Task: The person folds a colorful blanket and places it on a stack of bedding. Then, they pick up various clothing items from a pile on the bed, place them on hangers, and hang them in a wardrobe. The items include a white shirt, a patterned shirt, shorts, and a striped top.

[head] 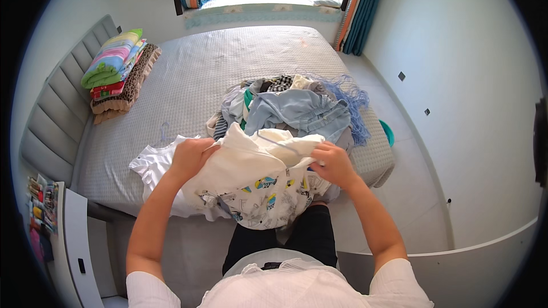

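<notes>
My left hand (191,158) grips one shoulder of a white garment (252,175) with a coloured print on its lower part. My right hand (334,163) grips its other side, near the collar. A thin bluish clothes hanger (278,143) shows inside the open top, between my hands. The garment hangs down in front of my knees. Beyond it lies a heap of clothes with light blue elastic-waist trousers (299,109) on top. A white satin garment (158,164) lies to the left, with another hanger's hook (164,130) beside it.
Tangled blue strings (353,102) lie at the heap's right. Folded quilts (112,62) are stacked by the grey headboard (64,90) of the bed (192,72). A teal basin (386,132) stands on the floor beyond the bed's right edge. At lower left is a white cabinet (77,231).
</notes>
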Demonstrator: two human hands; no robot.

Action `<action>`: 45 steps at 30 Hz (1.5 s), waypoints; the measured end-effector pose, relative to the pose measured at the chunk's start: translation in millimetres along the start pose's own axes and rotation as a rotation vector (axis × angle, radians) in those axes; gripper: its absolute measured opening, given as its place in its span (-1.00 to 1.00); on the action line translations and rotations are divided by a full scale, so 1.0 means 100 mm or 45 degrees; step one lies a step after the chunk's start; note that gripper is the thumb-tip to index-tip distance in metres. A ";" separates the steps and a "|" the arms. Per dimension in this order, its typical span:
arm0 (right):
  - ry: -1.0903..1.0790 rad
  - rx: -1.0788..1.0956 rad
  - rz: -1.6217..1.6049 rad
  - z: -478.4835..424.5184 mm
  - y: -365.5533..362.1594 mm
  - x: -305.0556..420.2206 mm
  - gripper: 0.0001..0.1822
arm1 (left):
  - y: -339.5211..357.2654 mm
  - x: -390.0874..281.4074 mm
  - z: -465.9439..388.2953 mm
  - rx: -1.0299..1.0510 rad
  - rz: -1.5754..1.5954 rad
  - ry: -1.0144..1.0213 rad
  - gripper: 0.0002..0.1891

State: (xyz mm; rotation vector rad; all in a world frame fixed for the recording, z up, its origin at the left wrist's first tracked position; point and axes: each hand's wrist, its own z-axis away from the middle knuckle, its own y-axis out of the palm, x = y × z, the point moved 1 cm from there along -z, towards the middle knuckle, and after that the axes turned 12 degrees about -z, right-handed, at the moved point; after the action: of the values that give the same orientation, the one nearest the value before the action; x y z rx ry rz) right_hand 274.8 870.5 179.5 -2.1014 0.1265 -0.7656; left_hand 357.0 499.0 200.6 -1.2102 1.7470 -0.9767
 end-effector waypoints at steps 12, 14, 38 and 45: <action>0.239 0.188 0.091 -0.42 0.17 0.04 -0.84 | -0.17 0.59 0.81 0.137 0.643 -0.358 -0.80; 0.224 0.098 -0.253 -0.51 0.28 -0.04 -0.87 | -0.16 0.87 1.20 0.232 0.669 -0.655 -0.82; 0.843 0.214 -1.149 -2.29 3.50 -0.08 -0.22 | 0.78 2.85 2.54 -0.239 0.328 -1.559 -0.09; 0.152 0.206 -0.564 -1.40 2.68 -0.05 -0.43 | 1.74 1.56 1.74 -0.042 0.432 -0.977 -0.17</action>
State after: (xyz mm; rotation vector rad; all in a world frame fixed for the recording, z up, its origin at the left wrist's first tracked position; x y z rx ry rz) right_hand 241.1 608.6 31.9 -1.9489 -0.3377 -1.1229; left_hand 415.1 366.3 -52.4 -1.0627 1.2784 -0.2216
